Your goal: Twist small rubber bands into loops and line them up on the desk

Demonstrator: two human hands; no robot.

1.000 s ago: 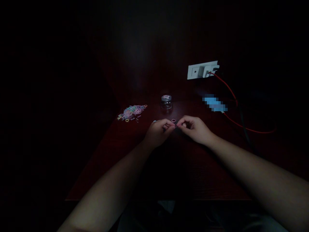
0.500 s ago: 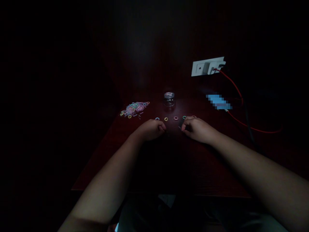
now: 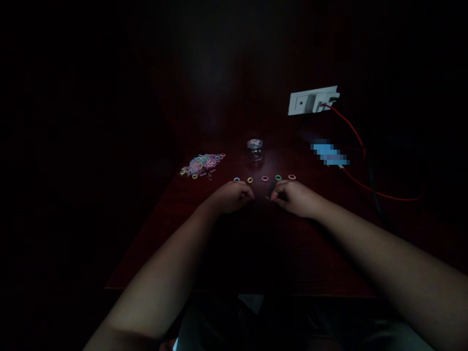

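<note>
My left hand (image 3: 236, 196) rests low over the dark red table with thumb and fingertips pinched together; whatever they hold, if anything, is too small and dark to make out. Facing it, my right hand (image 3: 295, 197) is closed in a pinch, and a thin pale band (image 3: 267, 198) pokes out from its fingertips. Just beyond both hands runs a row of small elastic hair ties: a blue one (image 3: 237, 179), partly behind my left hand, a yellow one (image 3: 250, 180), a pink one (image 3: 265, 179), a green one (image 3: 278, 178) and an orange-pink one (image 3: 291, 177).
A heap of colourful small hair ties (image 3: 203, 165) lies at the table's left. Behind the row stands a round clear jar (image 3: 255, 145). At right are a blurred-out blue device (image 3: 329, 152), a red cable (image 3: 387, 196) and a wall socket with a plug (image 3: 312, 101).
My right hand has shifted slightly left and down toward my left hand, uncovering the green and orange-pink hair ties. The left hand stays nearly where it was.
</note>
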